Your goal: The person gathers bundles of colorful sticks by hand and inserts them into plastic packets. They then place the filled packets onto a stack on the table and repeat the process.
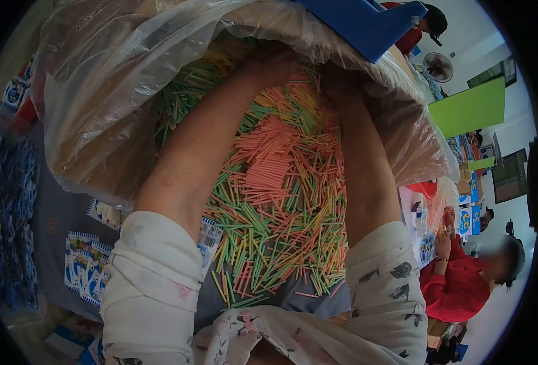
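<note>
Thin pink, green, yellow and orange sticks (pixel 269 170) lie in a heap that spills from a clear plastic bag (pixel 99 115) onto the grey table. My left hand (pixel 275 66) reaches into the bag's mouth, among the sticks at the back. Beside it, my right hand (pixel 342 88) is also inside, close to the bag's right wall. Shadow hides the fingers of both hands, so what they hold, if anything, cannot be made out. A bunch of pink sticks lies side by side in the middle of the heap, between my forearms.
Blue-and-white printed packets (pixel 86 267) lie left of my left arm. Behind them stands a clear container of dark blue items (pixel 7 213). A blue plastic piece (pixel 366 27) rests over the bag's top. At right, a person in red (pixel 457 286) works at a table.
</note>
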Tool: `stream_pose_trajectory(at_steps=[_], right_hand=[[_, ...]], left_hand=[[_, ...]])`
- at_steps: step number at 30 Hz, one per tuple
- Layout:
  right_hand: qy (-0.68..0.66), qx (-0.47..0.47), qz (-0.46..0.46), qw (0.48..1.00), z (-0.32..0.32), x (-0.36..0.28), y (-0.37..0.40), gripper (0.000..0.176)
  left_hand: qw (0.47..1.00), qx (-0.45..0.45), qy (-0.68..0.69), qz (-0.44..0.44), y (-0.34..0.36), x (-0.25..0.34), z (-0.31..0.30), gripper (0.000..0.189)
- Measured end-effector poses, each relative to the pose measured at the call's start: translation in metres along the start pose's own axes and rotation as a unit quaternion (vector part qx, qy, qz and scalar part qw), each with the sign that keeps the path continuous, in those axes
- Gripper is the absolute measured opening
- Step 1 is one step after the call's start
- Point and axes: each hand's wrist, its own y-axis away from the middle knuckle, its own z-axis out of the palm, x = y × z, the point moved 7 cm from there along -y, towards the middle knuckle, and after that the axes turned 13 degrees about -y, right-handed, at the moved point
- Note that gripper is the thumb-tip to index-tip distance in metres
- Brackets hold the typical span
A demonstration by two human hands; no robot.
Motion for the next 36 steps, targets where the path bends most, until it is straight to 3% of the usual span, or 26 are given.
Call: stream_pose_trajectory(at_steps=[5, 9, 11, 15, 18, 20, 21, 22, 24, 30, 31, 33, 34, 36], right_hand=[[0.0, -0.033, -0.011, 0.999, 0.023, 0.012, 0.0, 0.047], [-0.152, 0.02, -0.001, 0.988, 0.011, 0.01, -0.004, 0.046], [-0.084, 0.028, 0.014, 0.996, 0.001, 0.004, -0.008, 0.048], [0.017, 0.056, -0.032, 0.998, -0.013, 0.001, -0.007, 0.049], [-0.027, -0.05, -0.001, 0.998, 0.0, 0.006, -0.01, 0.058], [-0.05, -0.102, 0.014, 0.993, 0.002, 0.005, -0.008, 0.064], [-0.058, -0.119, 0.02, 0.991, -0.003, -0.001, -0.004, 0.065], [-0.208, -0.088, 0.01, 0.974, -0.015, -0.009, 0.006, 0.072], [-0.353, -0.053, -0.002, 0.934, -0.024, -0.013, 0.009, 0.079], [-0.351, -0.017, -0.088, 0.932, -0.014, -0.001, 0.0, 0.072], [-0.116, -0.068, -0.051, 0.99, -0.004, -0.001, -0.011, 0.065], [0.124, -0.114, -0.015, 0.986, 0.014, 0.013, -0.026, 0.059], [-0.013, -0.043, -0.081, 0.996, 0.013, 0.011, -0.025, 0.055], [-0.151, 0.03, -0.143, 0.978, 0.004, 0.008, -0.019, 0.052]], left_hand=[[1.0, 0.005, -0.002, 0.019, -0.001, -0.001, 0.006, 0.017], [0.999, 0.033, -0.025, 0.029, -0.002, -0.001, 0.008, 0.017], [0.994, 0.024, -0.085, 0.066, 0.0, 0.004, 0.007, 0.017], [0.996, 0.011, -0.074, 0.049, -0.001, 0.004, -0.003, 0.017], [0.992, -0.056, 0.106, -0.049, 0.001, -0.007, 0.006, 0.018], [0.999, 0.027, -0.019, 0.021, 0.001, 0.0, 0.0, 0.018], [0.999, 0.027, -0.019, 0.022, 0.001, 0.0, -0.001, 0.018], [0.997, 0.013, -0.065, 0.047, 0.001, 0.003, 0.0, 0.018], [0.991, 0.0, -0.115, 0.072, 0.0, 0.006, -0.004, 0.018], [0.991, -0.058, -0.097, 0.068, -0.002, 0.006, 0.008, 0.018], [0.992, -0.073, -0.083, 0.054, -0.003, 0.006, 0.01, 0.019], [0.993, -0.089, -0.073, 0.038, -0.003, 0.004, 0.006, 0.02], [0.99, -0.104, -0.081, 0.047, -0.002, 0.006, 0.004, 0.022], [0.987, -0.119, -0.089, 0.058, -0.002, 0.011, -0.002, 0.025]])
